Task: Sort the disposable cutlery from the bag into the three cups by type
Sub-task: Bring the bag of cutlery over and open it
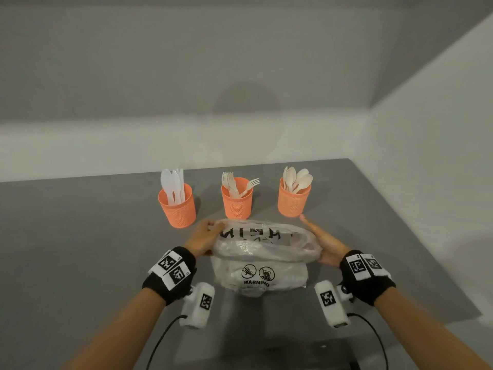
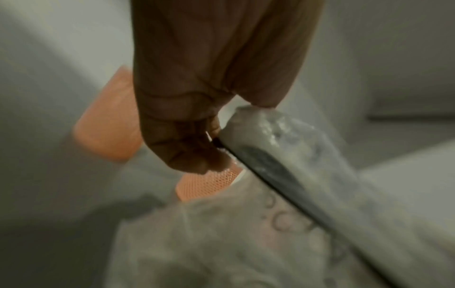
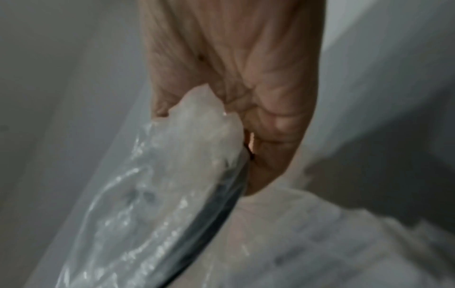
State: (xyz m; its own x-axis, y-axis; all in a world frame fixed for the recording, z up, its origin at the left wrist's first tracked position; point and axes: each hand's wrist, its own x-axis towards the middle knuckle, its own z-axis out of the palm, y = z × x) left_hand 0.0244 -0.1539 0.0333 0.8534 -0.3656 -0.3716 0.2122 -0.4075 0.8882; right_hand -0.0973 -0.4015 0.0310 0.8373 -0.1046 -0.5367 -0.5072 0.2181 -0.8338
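A clear plastic bag (image 1: 262,259) with black print and a warning label lies on the grey table (image 1: 80,236), its top folded over. My left hand (image 1: 204,237) pinches the bag's left edge (image 2: 248,124), fingers curled. My right hand (image 1: 324,245) grips the right edge (image 3: 204,120). Three orange mesh cups stand behind the bag: the left cup (image 1: 177,206) holds white knives, the middle cup (image 1: 237,200) forks, the right cup (image 1: 293,200) spoons. What the bag holds is blurred.
The table's right edge (image 1: 416,236) runs close beside the right cup. White walls stand behind and to the right. Black cables (image 1: 165,335) trail from both wrist cameras toward the near edge. Two orange cups (image 2: 108,120) show blurred in the left wrist view.
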